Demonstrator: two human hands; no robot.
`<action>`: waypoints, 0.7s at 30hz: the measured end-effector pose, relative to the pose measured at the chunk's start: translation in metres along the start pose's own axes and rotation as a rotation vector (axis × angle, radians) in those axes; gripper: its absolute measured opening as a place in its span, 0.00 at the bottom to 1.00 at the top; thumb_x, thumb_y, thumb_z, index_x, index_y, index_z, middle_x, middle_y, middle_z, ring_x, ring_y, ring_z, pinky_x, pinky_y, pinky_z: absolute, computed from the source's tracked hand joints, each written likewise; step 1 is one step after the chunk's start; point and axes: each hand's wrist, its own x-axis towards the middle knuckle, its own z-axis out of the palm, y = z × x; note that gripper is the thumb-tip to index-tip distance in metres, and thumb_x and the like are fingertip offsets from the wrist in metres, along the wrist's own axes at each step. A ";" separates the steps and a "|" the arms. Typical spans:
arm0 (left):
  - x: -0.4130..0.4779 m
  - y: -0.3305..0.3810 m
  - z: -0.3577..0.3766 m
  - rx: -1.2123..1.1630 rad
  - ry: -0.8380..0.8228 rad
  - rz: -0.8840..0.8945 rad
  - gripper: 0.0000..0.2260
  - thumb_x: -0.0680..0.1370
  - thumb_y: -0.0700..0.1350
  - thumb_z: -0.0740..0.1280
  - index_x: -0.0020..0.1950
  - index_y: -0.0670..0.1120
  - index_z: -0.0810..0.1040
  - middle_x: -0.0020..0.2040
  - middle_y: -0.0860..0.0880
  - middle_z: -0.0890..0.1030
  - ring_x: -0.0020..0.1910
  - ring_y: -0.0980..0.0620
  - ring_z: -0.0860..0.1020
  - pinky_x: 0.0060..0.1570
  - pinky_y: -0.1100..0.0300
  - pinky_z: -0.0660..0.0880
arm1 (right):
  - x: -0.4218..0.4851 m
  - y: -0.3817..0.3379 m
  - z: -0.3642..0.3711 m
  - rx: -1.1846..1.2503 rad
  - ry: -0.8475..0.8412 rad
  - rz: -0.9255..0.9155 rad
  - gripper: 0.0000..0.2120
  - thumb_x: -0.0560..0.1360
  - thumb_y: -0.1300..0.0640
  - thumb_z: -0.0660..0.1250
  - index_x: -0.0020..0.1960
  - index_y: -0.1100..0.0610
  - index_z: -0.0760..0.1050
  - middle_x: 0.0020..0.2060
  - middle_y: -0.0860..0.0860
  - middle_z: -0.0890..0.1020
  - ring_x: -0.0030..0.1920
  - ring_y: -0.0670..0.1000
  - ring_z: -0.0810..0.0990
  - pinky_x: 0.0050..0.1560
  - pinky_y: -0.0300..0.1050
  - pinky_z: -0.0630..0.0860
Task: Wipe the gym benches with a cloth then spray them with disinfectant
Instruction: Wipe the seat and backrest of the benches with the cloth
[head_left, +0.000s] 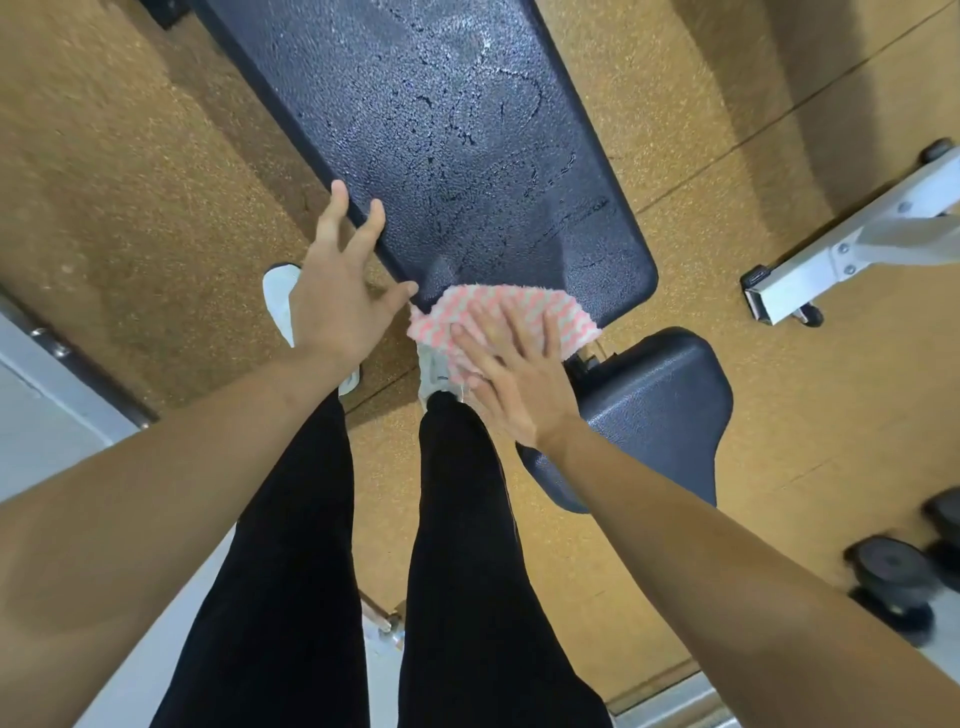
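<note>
A long dark padded bench back pad (441, 130) runs from the top of the view toward me, its surface streaked with wet marks. The smaller seat pad (660, 405) sits just below and to the right of it. A pink-and-white cloth (519, 306) lies on the near end of the back pad. My right hand (514, 374) presses flat on the cloth with fingers spread. My left hand (343, 280) is open, fingers apart, resting at the pad's left edge and holding nothing.
My legs in black trousers and white shoes (280, 301) stand on the tan speckled floor. A white metal frame with wheels (852, 249) is at the right. Black dumbbells (893, 577) lie at the lower right. A grey frame part (62, 374) is at the left.
</note>
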 end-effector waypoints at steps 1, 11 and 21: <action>0.000 0.000 0.000 -0.003 -0.001 0.002 0.38 0.76 0.56 0.76 0.82 0.55 0.63 0.85 0.52 0.49 0.82 0.52 0.58 0.63 0.52 0.75 | 0.004 0.006 -0.002 -0.026 -0.010 0.040 0.28 0.84 0.42 0.52 0.82 0.44 0.55 0.82 0.50 0.57 0.81 0.62 0.54 0.77 0.69 0.44; 0.002 -0.003 0.003 -0.036 -0.013 0.005 0.38 0.76 0.56 0.76 0.82 0.56 0.62 0.85 0.52 0.48 0.81 0.50 0.60 0.59 0.51 0.78 | 0.060 0.077 -0.050 0.102 0.071 0.547 0.31 0.83 0.34 0.47 0.83 0.43 0.46 0.83 0.54 0.46 0.82 0.64 0.43 0.77 0.72 0.43; 0.004 -0.014 0.005 -0.121 -0.018 0.078 0.35 0.78 0.50 0.75 0.82 0.55 0.64 0.85 0.51 0.50 0.80 0.52 0.61 0.51 0.65 0.74 | 0.121 0.065 -0.063 0.060 0.152 0.517 0.34 0.81 0.31 0.48 0.83 0.45 0.52 0.83 0.53 0.51 0.81 0.68 0.46 0.74 0.77 0.46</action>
